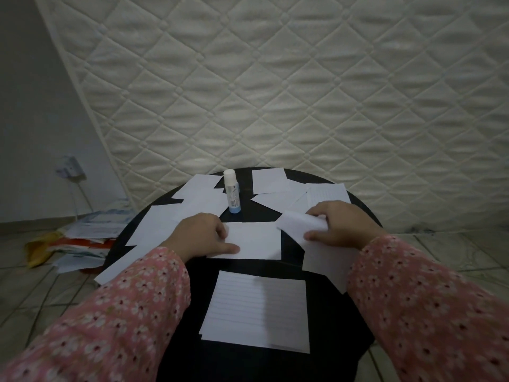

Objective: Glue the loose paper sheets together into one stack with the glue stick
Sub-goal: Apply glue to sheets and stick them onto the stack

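Note:
Several loose white paper sheets lie scattered over a round black table [325,321]. A capped glue stick [231,194], white with a blue base, stands upright near the far middle. My left hand [199,235] pinches the left edge of a blank sheet [256,241] lying at the table's centre. My right hand [341,226] grips the curled-up edge of another sheet [296,223] at the right. A lined sheet stack [256,310] lies flat nearest me, touched by neither hand.
A quilted white mattress [275,86] leans upright just behind the table. On the tiled floor at the left lies a heap of papers and envelopes [80,244]. A wall socket with a cable [70,168] is at the far left.

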